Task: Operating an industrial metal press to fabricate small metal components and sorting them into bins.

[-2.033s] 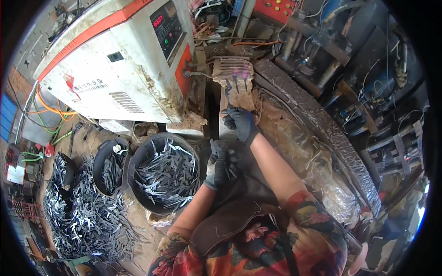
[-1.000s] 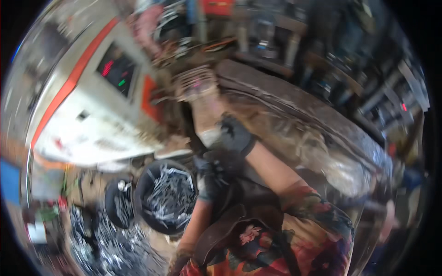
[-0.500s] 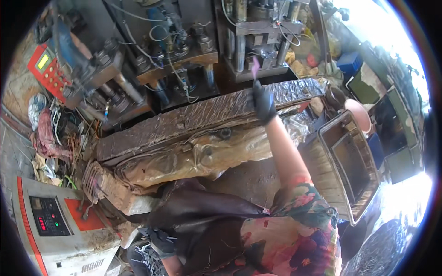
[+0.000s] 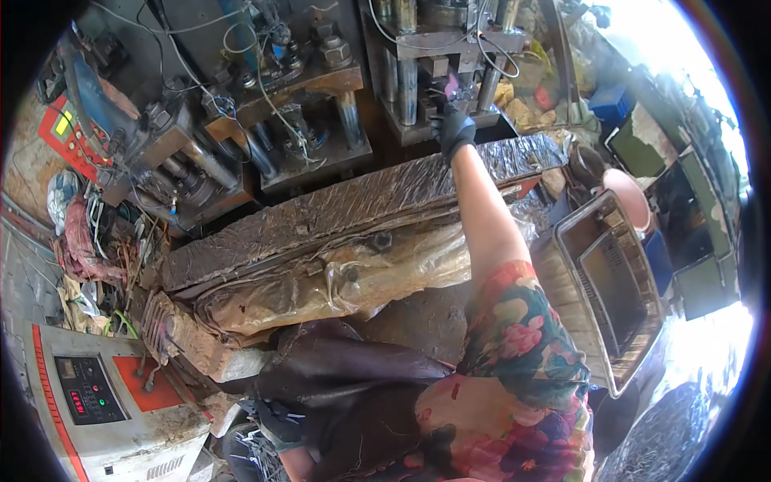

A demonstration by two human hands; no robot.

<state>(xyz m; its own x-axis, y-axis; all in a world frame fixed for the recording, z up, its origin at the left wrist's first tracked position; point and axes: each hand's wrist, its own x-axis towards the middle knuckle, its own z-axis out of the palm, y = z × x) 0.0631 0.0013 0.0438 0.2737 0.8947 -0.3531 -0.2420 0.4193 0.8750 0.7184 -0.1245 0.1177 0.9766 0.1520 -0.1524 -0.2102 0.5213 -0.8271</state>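
My right hand (image 4: 454,132), in a dark glove, reaches out to the press (image 4: 442,64) at the far right, above its lower plate. Its fingers are closed around a metal piece (image 4: 451,85) whose far end glows pinkish purple; the gripped end is hidden by the glove. Low on the left, my left hand (image 4: 279,424) is gloved too and curled beside the dark apron (image 4: 345,402). Thin light metal pieces (image 4: 295,416) stick out of its fingers. Just below it stands a container with several shiny metal pieces (image 4: 259,458).
A long plastic-wrapped ledge (image 4: 321,213) lies between me and the presses. Another press (image 4: 289,104) stands left of centre. A control cabinet (image 4: 88,394) stands at lower left, with a brick block (image 4: 201,345) beside it. A rectangular basket (image 4: 562,281) is at right.
My right hand has moved forward, carrying the glowing metal piece from above the ledge in to the press. The left hand has shifted slightly. The view has shifted a little.
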